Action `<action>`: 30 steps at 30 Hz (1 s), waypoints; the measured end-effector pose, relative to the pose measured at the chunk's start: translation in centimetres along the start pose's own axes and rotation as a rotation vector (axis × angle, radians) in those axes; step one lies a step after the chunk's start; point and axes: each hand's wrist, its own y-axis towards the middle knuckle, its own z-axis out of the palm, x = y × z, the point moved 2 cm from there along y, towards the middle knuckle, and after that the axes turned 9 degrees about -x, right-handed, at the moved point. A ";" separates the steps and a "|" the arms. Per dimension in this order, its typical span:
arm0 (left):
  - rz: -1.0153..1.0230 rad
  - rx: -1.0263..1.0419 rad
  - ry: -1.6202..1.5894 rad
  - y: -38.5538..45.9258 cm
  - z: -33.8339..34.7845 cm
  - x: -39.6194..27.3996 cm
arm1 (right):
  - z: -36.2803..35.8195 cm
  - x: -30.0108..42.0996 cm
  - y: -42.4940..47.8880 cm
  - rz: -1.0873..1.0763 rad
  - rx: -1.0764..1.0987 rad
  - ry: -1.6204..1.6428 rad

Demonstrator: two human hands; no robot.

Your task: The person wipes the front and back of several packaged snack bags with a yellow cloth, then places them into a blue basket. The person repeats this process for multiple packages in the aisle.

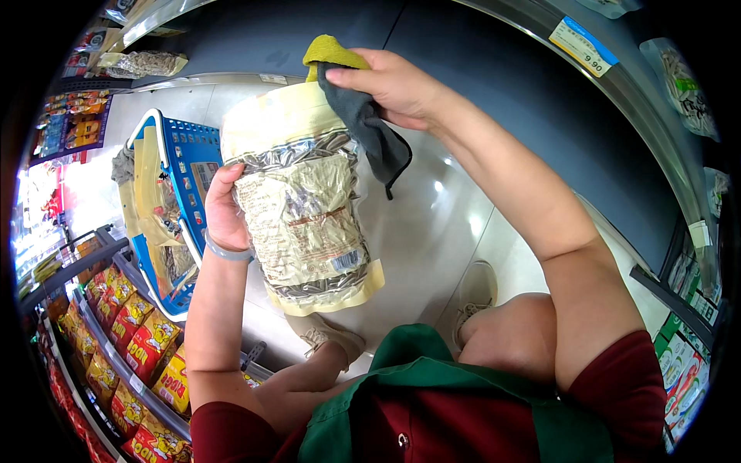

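Observation:
A large plastic bag of sunflower seeds point(301, 214), cream-coloured with clear bands, is held up in front of me above the floor. My left hand point(227, 208) grips its left side, the thumb on the near face. At the bag's upper right corner, my right hand point(388, 84) pinches a cloth point(370, 133) that is dark grey on one side and yellow-green on the other. The cloth hangs down along the bag's right edge. Part of the left hand's fingers is hidden behind the bag.
A blue shopping basket point(194, 144) with more cream bags and a grey cloth point(123, 165) stands left on the tiled floor. Red and yellow snack packets point(136, 330) fill a lower-left rack. A dark grey shelf point(492, 87) curves across the top and right. One seed bag point(145, 62) lies at upper left.

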 end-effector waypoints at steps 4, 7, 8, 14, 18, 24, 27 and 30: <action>0.012 -0.009 0.019 0.0 -0.7 -0.6 | 0.2 1.1 -1.1 -0.023 0.047 -0.159; 0.016 -0.001 0.019 0.2 -0.6 -0.6 | 0.3 0.0 0.1 -0.118 -0.072 -0.196; 0.022 -0.007 0.018 0.2 -0.6 -0.5 | 0.2 -0.2 0.2 -0.114 -0.090 -0.173; 0.027 0.030 -0.015 0.4 -0.4 -0.5 | 1.0 -0.1 -0.3 0.014 -0.283 0.066; 0.068 -0.022 0.011 0.0 -0.8 -1.0 | -1.5 0.2 0.4 0.010 -0.302 0.313; 0.045 -0.035 0.015 0.0 -1.0 -1.3 | -1.3 0.9 0.2 -0.015 -0.205 0.312; 0.011 -0.026 0.008 0.2 -1.2 -1.1 | -0.3 1.0 0.0 -0.039 -0.048 0.096; -0.020 -0.036 0.034 0.4 -1.4 -0.8 | 0.6 0.6 0.1 -0.162 0.038 -0.333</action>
